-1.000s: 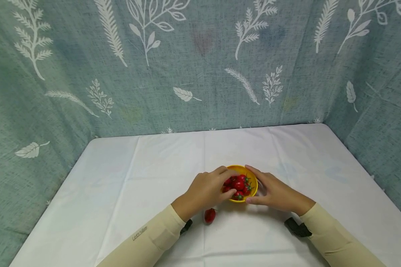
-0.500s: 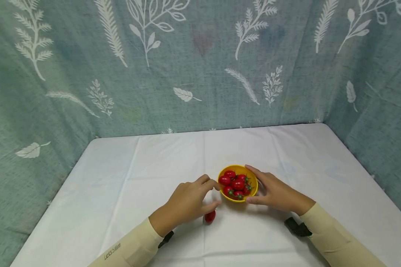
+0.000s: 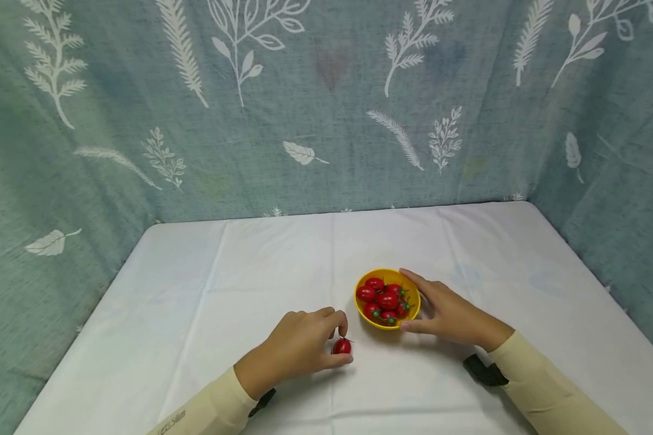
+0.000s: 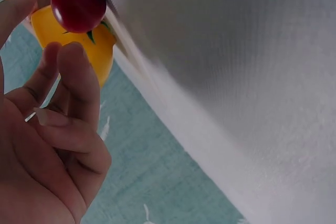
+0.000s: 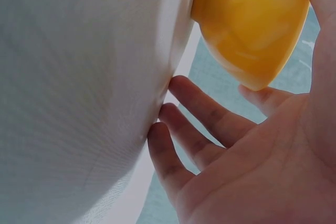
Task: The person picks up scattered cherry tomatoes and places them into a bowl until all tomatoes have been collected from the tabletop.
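A red cherry tomato [image 3: 341,346] lies on the white cloth, left of and nearer than the yellow bowl [image 3: 357,309]. My left hand [image 3: 295,342] is around this tomato, thumb on the near side and index finger on the far side. In the left wrist view, a gap shows between the thumb and the tomato [image 4: 79,4]. Several red tomatoes [image 3: 387,300] with green stems fill the bowl. My right hand [image 3: 450,314] holds the bowl's right side between thumb and index finger. In the right wrist view, its other fingers [image 5: 202,111] reach down to the cloth below the bowl [image 5: 252,24].
White cloth [image 3: 272,266] covers the table. A blue-green curtain [image 3: 326,121] with white leaf prints stands along the back and both sides. Dark straps [image 3: 485,370] sit at the cuffs of the cream sleeves.
My left hand has come out from over the bowl and moved left and nearer, down to the single tomato. The right hand stays at the bowl.
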Demonstrator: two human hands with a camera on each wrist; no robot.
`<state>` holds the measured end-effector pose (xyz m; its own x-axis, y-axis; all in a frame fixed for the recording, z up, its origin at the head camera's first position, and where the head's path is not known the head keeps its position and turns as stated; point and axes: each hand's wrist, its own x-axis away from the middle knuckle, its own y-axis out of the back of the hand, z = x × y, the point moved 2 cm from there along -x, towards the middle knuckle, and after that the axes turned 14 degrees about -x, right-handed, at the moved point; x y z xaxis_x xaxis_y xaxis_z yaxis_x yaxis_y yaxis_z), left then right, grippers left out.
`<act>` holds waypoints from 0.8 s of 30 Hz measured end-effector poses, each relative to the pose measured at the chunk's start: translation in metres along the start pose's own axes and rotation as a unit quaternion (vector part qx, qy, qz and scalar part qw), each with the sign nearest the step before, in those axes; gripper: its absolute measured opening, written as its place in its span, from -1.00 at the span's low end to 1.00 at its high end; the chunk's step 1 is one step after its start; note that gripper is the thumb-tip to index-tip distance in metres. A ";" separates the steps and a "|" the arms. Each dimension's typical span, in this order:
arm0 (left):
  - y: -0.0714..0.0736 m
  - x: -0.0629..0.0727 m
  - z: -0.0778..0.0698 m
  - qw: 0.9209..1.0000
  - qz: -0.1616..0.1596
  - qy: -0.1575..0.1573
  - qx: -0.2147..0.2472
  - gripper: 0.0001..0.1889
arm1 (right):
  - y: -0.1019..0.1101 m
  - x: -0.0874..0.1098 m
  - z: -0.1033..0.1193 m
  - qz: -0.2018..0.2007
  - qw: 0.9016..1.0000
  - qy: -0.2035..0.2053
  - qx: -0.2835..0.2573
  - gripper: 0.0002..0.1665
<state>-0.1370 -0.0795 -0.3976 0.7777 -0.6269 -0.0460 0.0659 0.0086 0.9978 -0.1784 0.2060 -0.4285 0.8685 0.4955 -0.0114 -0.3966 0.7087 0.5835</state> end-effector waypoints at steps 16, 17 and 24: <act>-0.010 -0.002 -0.001 1.000 0.003 -0.013 -0.008 -0.59 | 0.000 0.001 0.000 -0.001 1.000 -0.005 0.003 0.23; -0.010 -0.002 -0.001 1.000 0.003 -0.014 -0.008 -0.59 | 0.000 0.001 0.000 -0.001 1.000 -0.005 0.002 0.23; -0.011 -0.002 -0.001 1.000 0.007 -0.018 -0.003 -0.65 | 0.000 0.001 -0.001 0.000 1.000 0.008 -0.002 0.22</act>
<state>-0.1382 -0.0774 -0.4089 0.7554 -0.6546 -0.0301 0.0596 0.0229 0.9980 -0.1776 0.2066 -0.4291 0.8639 0.5031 -0.0247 -0.3975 0.7110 0.5800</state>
